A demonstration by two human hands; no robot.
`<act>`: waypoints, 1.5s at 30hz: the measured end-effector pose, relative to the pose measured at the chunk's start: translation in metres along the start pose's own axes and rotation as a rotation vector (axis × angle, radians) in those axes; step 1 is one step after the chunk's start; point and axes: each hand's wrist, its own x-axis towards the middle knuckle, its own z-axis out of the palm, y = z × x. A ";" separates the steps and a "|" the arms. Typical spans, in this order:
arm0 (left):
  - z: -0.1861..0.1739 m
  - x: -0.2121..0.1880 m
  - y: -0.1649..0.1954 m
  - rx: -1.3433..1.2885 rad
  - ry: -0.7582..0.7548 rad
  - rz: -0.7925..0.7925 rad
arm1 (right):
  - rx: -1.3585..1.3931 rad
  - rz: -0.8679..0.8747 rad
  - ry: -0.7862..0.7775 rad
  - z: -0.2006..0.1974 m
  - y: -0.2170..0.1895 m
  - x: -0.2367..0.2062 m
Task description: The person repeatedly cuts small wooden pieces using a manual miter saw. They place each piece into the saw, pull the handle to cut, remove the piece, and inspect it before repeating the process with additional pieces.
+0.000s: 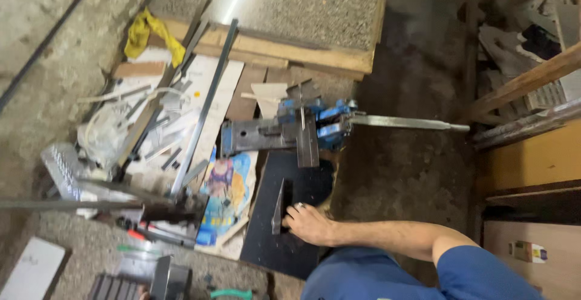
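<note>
While resting on the black board (284, 239), the right hand (308, 223) grips a short metal angle (279, 206) below the blue vise (302, 129); left hand unseen.

Only 1 arm shows, bare from the short blue sleeve (478, 270) down to the hand (310, 222), which wears 1 pale ring (299, 205) on a finger; below it lies blue cloth (363, 276) of the same shade, the person's clothing
</note>
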 end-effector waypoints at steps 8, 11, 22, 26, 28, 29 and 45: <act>-0.090 -0.189 0.040 -1.006 0.658 -0.742 | 0.342 -0.193 0.007 0.038 -0.073 0.033; -0.103 -0.240 0.027 -1.245 0.956 -0.984 | 0.385 -0.194 -0.069 0.045 -0.090 0.032; -0.116 -0.282 0.078 -1.126 1.177 -1.101 | 0.236 -0.429 -0.277 0.084 -0.187 0.065; -0.124 -0.287 0.082 -1.095 1.221 -1.064 | 0.145 -0.288 -0.090 0.088 -0.170 0.082; -0.126 -0.288 0.083 -1.079 1.201 -1.108 | -0.090 -0.261 0.044 0.088 -0.150 0.106; -0.126 -0.288 0.084 -1.069 1.188 -1.137 | -0.151 -0.296 0.126 0.088 -0.141 0.118; -0.075 -0.239 0.088 -1.361 0.852 -1.122 | 0.742 -0.065 -0.170 -0.021 -0.201 0.039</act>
